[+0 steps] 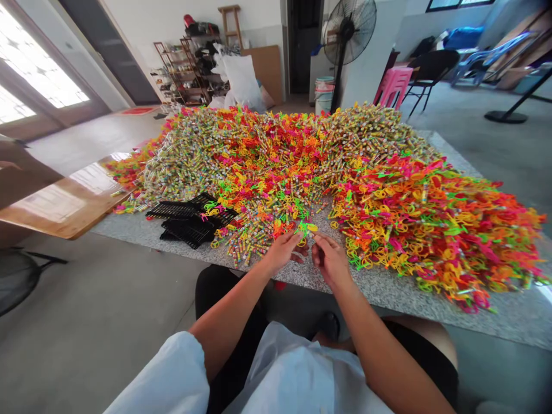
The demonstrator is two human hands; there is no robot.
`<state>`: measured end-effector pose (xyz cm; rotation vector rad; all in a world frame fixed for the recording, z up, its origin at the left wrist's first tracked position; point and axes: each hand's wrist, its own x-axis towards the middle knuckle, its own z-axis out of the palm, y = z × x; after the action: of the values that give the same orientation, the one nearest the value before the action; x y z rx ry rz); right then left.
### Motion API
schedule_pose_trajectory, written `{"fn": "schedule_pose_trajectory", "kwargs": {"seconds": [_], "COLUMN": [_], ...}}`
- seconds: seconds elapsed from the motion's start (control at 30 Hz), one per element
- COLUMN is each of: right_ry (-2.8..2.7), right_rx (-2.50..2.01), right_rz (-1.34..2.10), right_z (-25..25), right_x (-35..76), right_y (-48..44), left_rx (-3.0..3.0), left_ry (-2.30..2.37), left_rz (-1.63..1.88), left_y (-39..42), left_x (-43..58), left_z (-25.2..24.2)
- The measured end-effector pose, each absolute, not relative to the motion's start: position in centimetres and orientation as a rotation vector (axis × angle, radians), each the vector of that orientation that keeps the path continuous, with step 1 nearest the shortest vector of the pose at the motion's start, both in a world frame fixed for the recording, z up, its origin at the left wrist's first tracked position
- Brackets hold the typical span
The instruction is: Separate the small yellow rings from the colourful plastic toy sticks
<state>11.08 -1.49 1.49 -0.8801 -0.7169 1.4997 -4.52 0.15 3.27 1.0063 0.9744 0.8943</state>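
My left hand (282, 252) is closed in a pinch on a small bright green plastic piece (303, 227) just above the front of the table. Close beside it, my right hand (331, 259) pinches something small at its fingertips, touching or very near a yellow plastic piece (312, 227); what it grips is too small to make out. Small patterned tubes (245, 240) lie loose left of my left hand. To the right of my right hand rises a heap of orange, pink, yellow and green plastic pieces (414, 213), some with tubes attached.
Black slotted trays (187, 221) are stacked at the table's left front. More patterned tubes (185, 158) are heaped along the back of the speckled stone table (276, 275). A wooden board (64, 201) adjoins on the left. Beyond stand a fan (348, 29) and pink stools (394, 86).
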Motion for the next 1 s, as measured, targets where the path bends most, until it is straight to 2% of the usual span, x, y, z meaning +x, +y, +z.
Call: {"fn": "schedule_pose_trajectory", "kwargs": {"seconds": [0.37, 0.5, 0.63, 0.7, 0.77, 0.83, 0.9, 1.0], "right_ry": [-0.832, -1.023, -1.089, -0.962, -0.817, -0.794, -0.922, -1.279], "right_rx": [-1.040, -1.212, -1.318, -1.187, -0.986, -0.893, -0.947, -1.206], "right_rz": [1.495, 1.444, 1.104, 0.874, 0.748, 0.813, 1.019, 1.246], "right_z": [0.5, -0.1, 3.4, 6.6, 9.4, 10.6, 9.5, 5.4], "right_x": [11.8, 13.0, 16.9, 19.3, 20.9, 20.7, 18.7, 13.9], "right_y": [-1.8, -1.6, 1.4, 3.7, 5.7, 7.0, 7.6, 8.0], "left_rx": [1.031, 1.065, 1.488, 1.690, 1.805, 1.865, 1.887, 1.801], "left_ry": [1.092, 1.139, 1.573, 1.885, 2.090, 2.143, 2.116, 2.092], "left_rz": [0.971, 0.826, 0.870, 0.904, 0.772, 0.584, 0.499, 0.635], "left_y": [-0.8, -0.6, 1.4, 2.6, 3.6, 4.4, 5.1, 5.9], "left_x": [-3.0, -3.6, -6.9, -8.7, -10.0, -10.8, -11.4, -12.4], "left_z": [1.1, 0.5, 1.1, 1.5, 1.6, 1.1, 0.5, -0.2]}}
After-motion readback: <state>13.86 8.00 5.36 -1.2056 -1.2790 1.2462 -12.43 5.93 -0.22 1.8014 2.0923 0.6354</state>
